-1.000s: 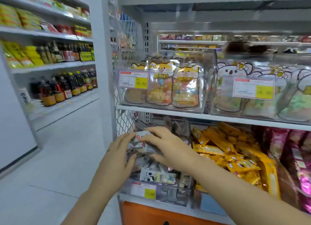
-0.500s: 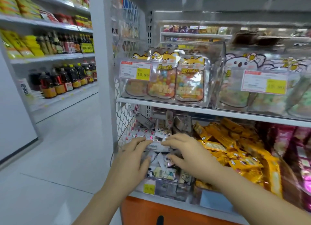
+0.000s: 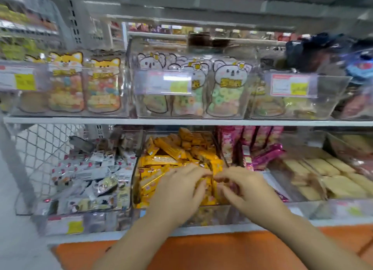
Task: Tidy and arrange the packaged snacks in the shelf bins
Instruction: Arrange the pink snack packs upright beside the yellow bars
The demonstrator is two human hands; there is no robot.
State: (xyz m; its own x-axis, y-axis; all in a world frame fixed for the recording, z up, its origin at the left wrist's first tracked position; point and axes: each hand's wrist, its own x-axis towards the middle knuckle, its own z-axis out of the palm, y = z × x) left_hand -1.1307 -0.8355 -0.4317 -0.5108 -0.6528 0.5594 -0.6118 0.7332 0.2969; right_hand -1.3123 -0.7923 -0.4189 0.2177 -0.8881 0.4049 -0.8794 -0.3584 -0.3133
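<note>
At front edge of yellow bin, lower shelf, my left hand & right hand lie close together on the yellow packets, fingers bent, prob. to gather loose ones; real grip I cannot tell, too blurred.

One wide-angle view from the person's head, facing the shelf square on and tilted down, near it; lower bins fill the centre, upper bins above; left hand and right hand enter from the bottom edge; whole picture motion-blurred
</note>
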